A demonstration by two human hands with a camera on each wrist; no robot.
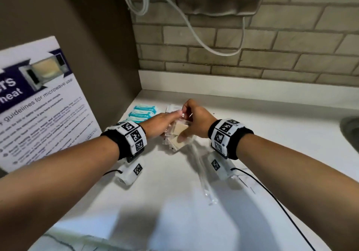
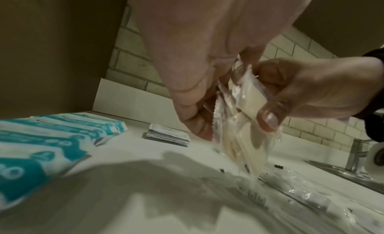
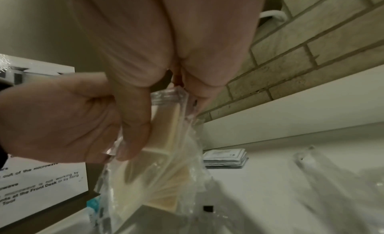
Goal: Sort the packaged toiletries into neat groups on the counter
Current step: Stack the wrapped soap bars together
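White counter [image 1: 252, 134] runs up to a brick-pattern tiled wall [image 1: 272, 56], with a laminated microwave notice [image 1: 38, 105] propped against the brown side panel. Both forearms reach forward over the counter, each with a marker-covered band at the wrist, and the hands meet just above the surface, a little nearer the person than the flat grey-white sachets [image 2: 168, 135].

Between the hands is a bunch of clear packets holding cream-coloured pads [image 1: 179, 134], fanned out and hanging down so the lowest edges touch or nearly touch the counter. The right hand [image 1: 196, 120] has its thumb pressed on the front of one packet and its fingers curled behind the top edges. The left hand [image 1: 161, 122] comes in from the other side, fingers closed down on the same bunch; in the right wrist view its fingers are folded against the plastic.

Left of the sachets lie the teal-and-white packets [image 1: 143, 113], side by side in a row near the side panel. Nearer the person than the held bunch, long clear-wrapped items [image 1: 202, 171] lie flat on the counter. Far right of the sachets, the edge of a steel sink [image 1: 351, 132] shows.
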